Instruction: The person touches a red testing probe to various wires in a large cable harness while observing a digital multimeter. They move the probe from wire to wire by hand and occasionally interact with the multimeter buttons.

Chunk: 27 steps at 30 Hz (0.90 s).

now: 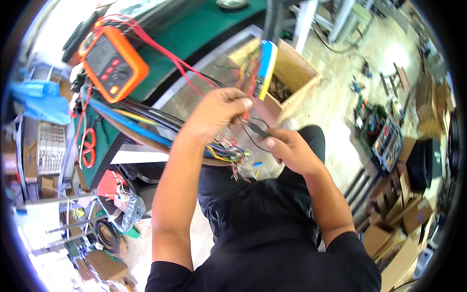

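Observation:
My left hand (219,112) is closed, thumb and finger pinching a thin red test lead (245,115) near its tip. Close by, my right hand (288,148) grips a small dark clip (257,129) with a thin black wire looping from it. The tips of the two nearly meet; whether they touch is too small to tell. Below my left hand, a thick cable's stripped end fans out into several coloured wires (228,153). A second cable (266,63), wrapped in blue and yellow, hangs above my hands. An orange multimeter (114,64) lies on the green bench with red leads running toward my hands.
Red-handled scissors (88,147) lie on the bench (199,29) at left. Beyond my hands stands an open wooden box (299,73). Tools and a parts case (387,146) lie on the floor at right, near cardboard boxes (413,214). A blue bag (41,101) hangs at far left.

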{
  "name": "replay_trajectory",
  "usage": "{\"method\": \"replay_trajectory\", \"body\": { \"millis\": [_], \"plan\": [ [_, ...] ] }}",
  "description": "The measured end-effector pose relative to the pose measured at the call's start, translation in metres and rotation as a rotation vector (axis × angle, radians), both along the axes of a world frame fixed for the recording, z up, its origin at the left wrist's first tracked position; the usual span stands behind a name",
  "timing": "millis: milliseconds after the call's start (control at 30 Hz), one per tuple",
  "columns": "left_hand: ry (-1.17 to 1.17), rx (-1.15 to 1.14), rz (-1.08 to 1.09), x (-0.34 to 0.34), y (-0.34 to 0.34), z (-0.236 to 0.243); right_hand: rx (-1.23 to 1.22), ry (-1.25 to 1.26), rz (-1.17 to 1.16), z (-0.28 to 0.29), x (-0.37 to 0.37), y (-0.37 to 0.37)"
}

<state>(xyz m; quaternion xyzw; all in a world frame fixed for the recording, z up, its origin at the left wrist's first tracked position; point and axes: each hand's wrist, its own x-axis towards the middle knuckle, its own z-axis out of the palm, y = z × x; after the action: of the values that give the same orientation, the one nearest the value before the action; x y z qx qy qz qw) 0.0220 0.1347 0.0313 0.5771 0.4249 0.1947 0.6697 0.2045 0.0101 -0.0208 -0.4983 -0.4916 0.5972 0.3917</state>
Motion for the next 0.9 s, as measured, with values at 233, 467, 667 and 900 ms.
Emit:
{"method": "replay_trajectory", "body": {
  "millis": [233,467,667,900],
  "plan": [
    [0.26,0.691,0.34,-0.014,-0.023,0.025,0.073,0.138,0.059,-0.01,0.002,0.0],
    [0.893,1.545,0.93,-0.124,-0.003,0.039,0.019,0.151,0.068,-0.006,-0.001,0.0],
    [0.869,1.385,0.888,-0.14,0.001,0.031,-0.038,0.161,0.053,-0.007,-0.002,0.001],
    [0.925,1.281,0.807,-0.143,-0.003,0.034,-0.062,0.144,0.004,-0.003,-0.002,0.0]
  ]
}}
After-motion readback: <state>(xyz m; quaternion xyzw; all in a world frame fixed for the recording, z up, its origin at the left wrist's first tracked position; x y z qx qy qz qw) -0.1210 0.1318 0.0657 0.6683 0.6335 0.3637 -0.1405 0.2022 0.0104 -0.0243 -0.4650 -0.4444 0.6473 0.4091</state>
